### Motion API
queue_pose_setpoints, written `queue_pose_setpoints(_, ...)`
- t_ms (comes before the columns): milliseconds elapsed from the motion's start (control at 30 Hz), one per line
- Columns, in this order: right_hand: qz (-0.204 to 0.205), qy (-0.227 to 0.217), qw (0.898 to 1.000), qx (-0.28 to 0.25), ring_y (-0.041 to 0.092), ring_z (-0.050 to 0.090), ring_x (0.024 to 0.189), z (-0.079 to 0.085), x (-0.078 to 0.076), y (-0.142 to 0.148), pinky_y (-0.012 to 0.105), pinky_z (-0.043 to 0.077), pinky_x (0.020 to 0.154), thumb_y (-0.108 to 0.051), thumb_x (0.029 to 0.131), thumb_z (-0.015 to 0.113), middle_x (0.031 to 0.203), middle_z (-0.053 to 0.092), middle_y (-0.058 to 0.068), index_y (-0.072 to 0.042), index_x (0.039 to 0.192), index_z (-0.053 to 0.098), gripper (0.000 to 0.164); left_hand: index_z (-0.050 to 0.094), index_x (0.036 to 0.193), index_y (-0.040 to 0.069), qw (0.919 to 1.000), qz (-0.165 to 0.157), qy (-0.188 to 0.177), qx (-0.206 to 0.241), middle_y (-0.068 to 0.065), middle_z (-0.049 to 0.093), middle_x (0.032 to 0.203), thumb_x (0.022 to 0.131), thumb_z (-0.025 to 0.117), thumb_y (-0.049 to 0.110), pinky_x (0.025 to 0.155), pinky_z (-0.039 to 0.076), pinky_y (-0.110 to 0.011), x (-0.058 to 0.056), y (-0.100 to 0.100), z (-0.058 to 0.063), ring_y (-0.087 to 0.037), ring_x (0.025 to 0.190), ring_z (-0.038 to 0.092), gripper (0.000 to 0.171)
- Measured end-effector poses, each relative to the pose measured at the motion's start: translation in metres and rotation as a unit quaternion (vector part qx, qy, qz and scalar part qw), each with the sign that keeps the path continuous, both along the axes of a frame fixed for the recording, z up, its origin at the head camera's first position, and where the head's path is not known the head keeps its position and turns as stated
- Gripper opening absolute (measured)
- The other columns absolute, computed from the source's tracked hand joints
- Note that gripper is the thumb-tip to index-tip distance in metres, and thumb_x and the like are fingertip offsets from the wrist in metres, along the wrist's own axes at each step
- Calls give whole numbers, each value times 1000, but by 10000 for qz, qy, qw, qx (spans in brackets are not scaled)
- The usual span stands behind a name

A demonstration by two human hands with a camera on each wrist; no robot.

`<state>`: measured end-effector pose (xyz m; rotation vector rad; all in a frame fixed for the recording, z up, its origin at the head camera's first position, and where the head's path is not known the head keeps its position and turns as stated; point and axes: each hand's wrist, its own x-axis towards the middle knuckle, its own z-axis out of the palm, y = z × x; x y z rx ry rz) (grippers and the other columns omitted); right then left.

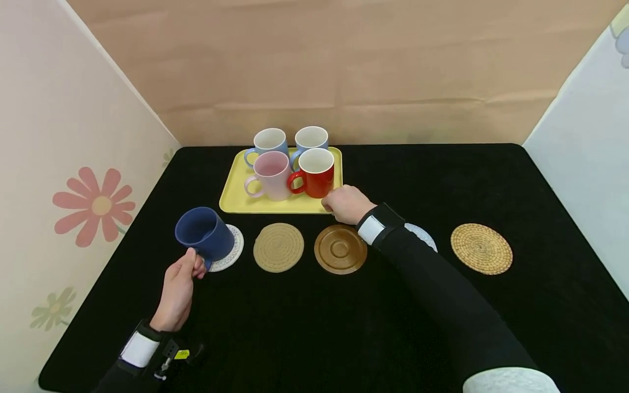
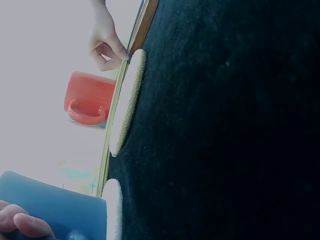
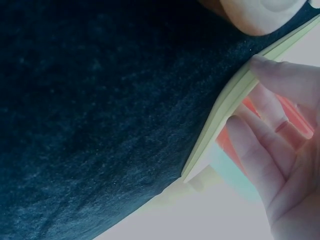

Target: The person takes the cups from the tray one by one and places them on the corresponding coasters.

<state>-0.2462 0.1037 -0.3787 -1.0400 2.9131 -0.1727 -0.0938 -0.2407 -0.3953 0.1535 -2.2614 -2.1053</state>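
Observation:
My left hand [image 1: 178, 286] grips the handle of a dark blue mug [image 1: 202, 232]. The mug's base is right at a white round coaster [image 1: 235, 252]; the left wrist view shows the mug [image 2: 55, 207] up against the coaster [image 2: 114, 210]. With curled fingers, my right hand [image 1: 348, 204] holds the front right corner of a yellow tray [image 1: 236, 202], thumb and fingertips on its rim in the right wrist view. A red mug [image 1: 318, 180] stands on the tray beside that hand. Also on the tray are a pink mug [image 1: 273, 177] and two light blue mugs, one of them [image 1: 269, 141] at the back left.
More coasters lie in a row: a tan woven one [image 1: 278, 247], a brown wooden one [image 1: 340, 249], a pale one [image 1: 422, 236] partly under my right forearm, and a wicker one [image 1: 481, 248] at the right. Walls border the black table [image 1: 295, 338] at the back and sides.

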Motion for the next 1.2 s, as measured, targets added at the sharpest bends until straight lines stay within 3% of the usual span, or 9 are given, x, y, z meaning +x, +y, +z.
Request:
queue_pose_setpoints(333,7,20,10000,9,23,52,68,-2,1,-6,33,46,69,0,84,68,66,55,2,-8,78,69,10,37,76,-1,9999,121,-32,-102,1,33,70,106,36,36,67,30,-29,4,-2,-1,-14,70,36,48)
queue_pose_setpoints(867,-20,-48,10000,38,23,53,68,3,1,-2,33,46,69,0,83,70,65,55,2,-8,76,67,11,39,78,-8,9992,270,-87,-270,-1,36,70,106,36,31,67,33,-27,0,1,2,-15,69,38,48)
queue_pose_setpoints(1200,-40,22,10000,27,24,53,68,2,2,-1,33,46,69,1,83,68,66,55,3,-8,76,67,12,44,80,-4,9986,216,-241,-413,0,39,73,106,35,34,70,35,-27,-2,3,5,-14,72,41,47)
